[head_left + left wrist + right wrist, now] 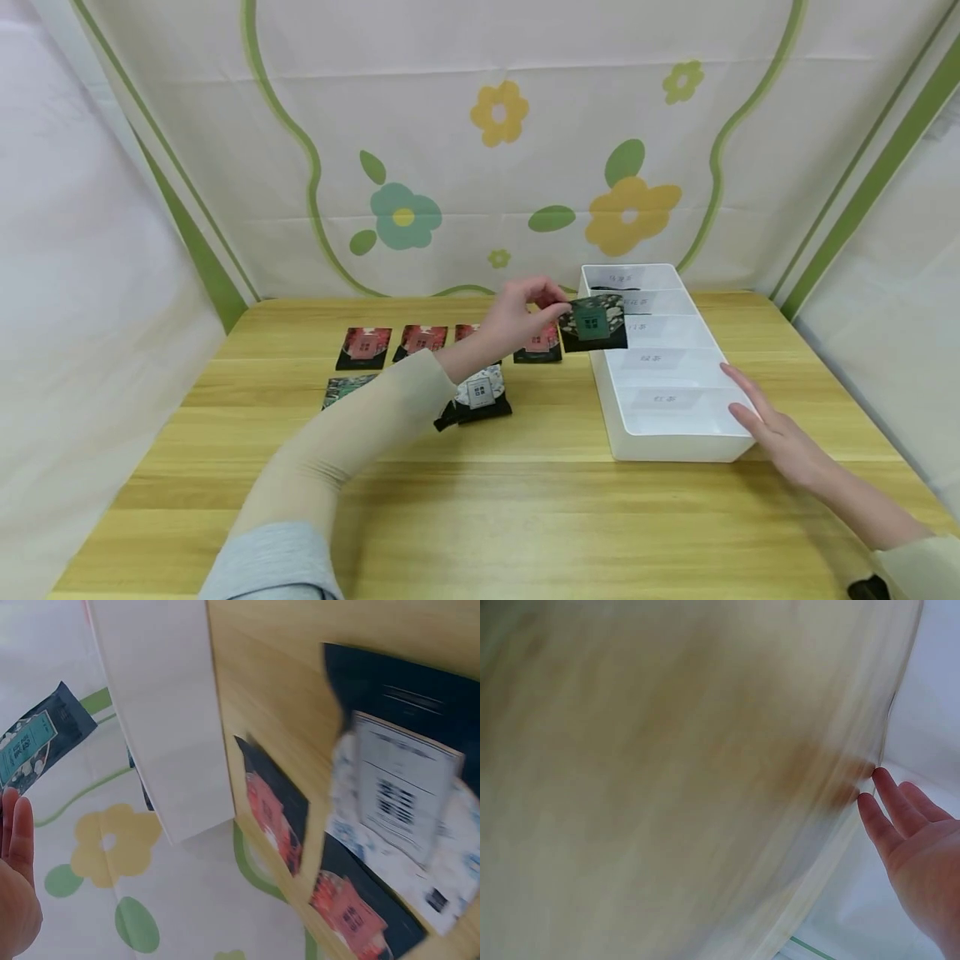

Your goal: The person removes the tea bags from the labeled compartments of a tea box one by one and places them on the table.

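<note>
My left hand [521,317] pinches a sachet with a green label [591,325] by its edge, holding it above the left side of a white divided box [675,448]. The left wrist view also shows this sachet [49,742], clear of the box wall [169,712]. At the box's right front side is my right hand [783,442], its fingers extended against the rim. In the right wrist view the fingers [885,825] are nearly straight. Labelled dividers split the box into several compartments. A dark edge [617,288] shows in the farthest one.
Left of the box, several red sachets [363,347] lie in a row on the wooden table [525,517]. Nearer me lie a white-and-black sachet [480,392] and a green patterned one [345,388], partly behind my left arm. A flowered cloth [450,100] hangs behind.
</note>
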Demonstrator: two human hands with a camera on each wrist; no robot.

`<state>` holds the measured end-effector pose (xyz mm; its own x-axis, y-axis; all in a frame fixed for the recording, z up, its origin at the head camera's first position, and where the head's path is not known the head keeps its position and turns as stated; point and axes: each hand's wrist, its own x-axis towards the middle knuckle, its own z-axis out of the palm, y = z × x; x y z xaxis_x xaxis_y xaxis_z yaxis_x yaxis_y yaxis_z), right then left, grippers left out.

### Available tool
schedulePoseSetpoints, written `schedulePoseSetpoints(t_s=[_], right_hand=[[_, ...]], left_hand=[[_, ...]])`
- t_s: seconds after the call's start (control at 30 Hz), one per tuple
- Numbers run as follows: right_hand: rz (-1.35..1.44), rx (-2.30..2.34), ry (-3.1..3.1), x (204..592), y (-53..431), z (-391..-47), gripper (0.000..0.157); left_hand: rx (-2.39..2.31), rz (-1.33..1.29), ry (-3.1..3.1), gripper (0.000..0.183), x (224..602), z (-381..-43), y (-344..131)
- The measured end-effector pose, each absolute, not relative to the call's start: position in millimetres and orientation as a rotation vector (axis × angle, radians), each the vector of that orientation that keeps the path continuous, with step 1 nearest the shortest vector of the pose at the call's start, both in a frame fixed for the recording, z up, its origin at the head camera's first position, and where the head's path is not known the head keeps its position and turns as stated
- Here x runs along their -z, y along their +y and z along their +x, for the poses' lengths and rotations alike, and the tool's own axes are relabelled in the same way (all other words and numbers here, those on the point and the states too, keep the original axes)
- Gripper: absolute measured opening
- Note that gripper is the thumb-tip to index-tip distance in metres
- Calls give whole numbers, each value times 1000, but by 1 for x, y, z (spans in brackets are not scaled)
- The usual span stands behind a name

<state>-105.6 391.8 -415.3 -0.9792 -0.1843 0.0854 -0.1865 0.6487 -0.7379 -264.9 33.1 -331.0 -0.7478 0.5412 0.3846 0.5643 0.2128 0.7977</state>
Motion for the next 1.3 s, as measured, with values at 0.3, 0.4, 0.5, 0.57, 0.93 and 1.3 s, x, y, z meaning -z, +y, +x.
schedulePoseSetpoints(t_s=[0.3, 0.4, 0.5, 0.57, 0.93, 1.3], right_hand=[[315, -1273, -2852, 415, 392, -106, 57], [315, -1278, -2848, 414, 393, -105, 57], [314, -1275, -2848, 414, 393, -105, 57], [313, -1266, -2847, 415, 393, -105, 57], [339, -1284, -2834, 415, 391, -106, 57], [331, -1267, -2841, 414, 391, -106, 57]], left_hand=[[1585, -1118, -2458, 8, 346, -257, -11], [1568, -1130, -2500, 9, 352, -255, -20], [1563, -1165, -2541, 9, 360, -252, -25], [1569, -1193, -2568, 9, 365, -250, -26], [1473, -1252, -2789, 9, 387, -253, -20], [1240, -1229, -2983, 13, 402, -271, -10]])
